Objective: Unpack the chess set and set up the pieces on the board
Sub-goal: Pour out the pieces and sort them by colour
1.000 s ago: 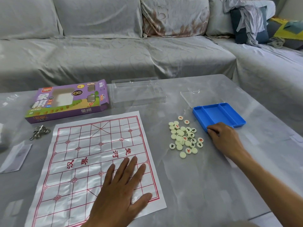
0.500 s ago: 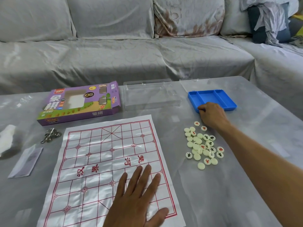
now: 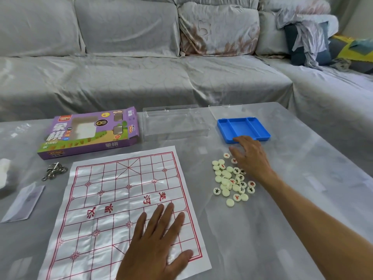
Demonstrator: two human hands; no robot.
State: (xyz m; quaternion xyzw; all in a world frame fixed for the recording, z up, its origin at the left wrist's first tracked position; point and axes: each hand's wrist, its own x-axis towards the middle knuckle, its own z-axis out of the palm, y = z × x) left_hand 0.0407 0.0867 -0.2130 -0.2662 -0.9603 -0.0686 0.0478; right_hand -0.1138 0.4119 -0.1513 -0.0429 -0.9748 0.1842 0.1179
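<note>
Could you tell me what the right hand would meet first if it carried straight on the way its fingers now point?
Probably the blue tray: the right hand already reaches its near edge.

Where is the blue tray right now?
The blue tray sits empty on the table's far right, just beyond the right hand and the heap of pieces, beside a clear lid.

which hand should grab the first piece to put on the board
Right. The right hand hovers open at the pile of pieces, while the left hand lies flat on the board.
</note>
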